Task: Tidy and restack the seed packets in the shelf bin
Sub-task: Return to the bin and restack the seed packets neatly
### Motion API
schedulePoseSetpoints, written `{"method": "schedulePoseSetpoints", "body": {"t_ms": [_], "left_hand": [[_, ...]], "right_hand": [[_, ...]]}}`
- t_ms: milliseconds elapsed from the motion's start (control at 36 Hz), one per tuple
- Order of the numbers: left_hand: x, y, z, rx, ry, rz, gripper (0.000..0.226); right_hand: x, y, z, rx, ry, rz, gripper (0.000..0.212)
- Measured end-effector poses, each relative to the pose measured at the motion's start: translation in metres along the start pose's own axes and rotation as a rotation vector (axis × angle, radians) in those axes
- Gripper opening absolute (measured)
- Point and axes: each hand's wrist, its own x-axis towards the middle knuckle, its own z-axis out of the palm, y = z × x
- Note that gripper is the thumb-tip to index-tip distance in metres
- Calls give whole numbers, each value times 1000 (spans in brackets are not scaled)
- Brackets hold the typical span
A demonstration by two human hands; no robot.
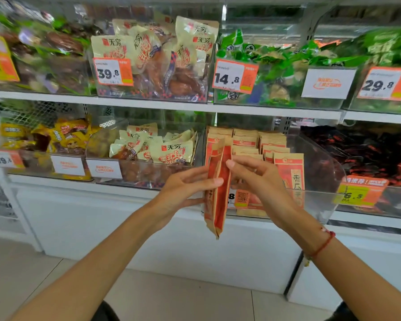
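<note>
1. Head view: a person is holding a small bunch of seed packets (217, 193) edge-on in front of the lower shelf (116, 188), just outside the front left corner of the clear shelf bin (320, 200).
2. The left hand (183, 188) is gripping the bunch from the left, thumb lying across its red face.
3. The right hand (257, 177) is pinching its upper right edge with curled fingers.
4. More seed packets are standing in rows (264, 147) inside the bin, behind an orange price tag (243, 199) at its front edge.
</note>
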Motion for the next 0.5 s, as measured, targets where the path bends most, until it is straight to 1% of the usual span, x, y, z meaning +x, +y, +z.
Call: {"method": "schedulePoseSetpoints", "body": {"t_ms": [56, 139, 194, 361, 417, 500], "left_hand": [[1, 0, -1, 4, 6, -1, 52], [1, 2, -1, 15, 19, 0, 66], [1, 2, 1, 18, 34, 0, 70], [1, -1, 5, -13, 92, 21, 74], [1, 0, 6, -39, 115, 40, 74], [1, 5, 6, -102, 158, 77, 66]], "right_hand": [[0, 0, 1, -1, 9, -19, 25], [-1, 1, 3, -8, 21, -28, 23], [-2, 2, 4, -16, 32, -20, 23], [-5, 1, 4, -6, 11, -34, 22], [-5, 1, 4, -53, -6, -47, 24], [-5, 1, 4, -140, -29, -105, 29]]}}
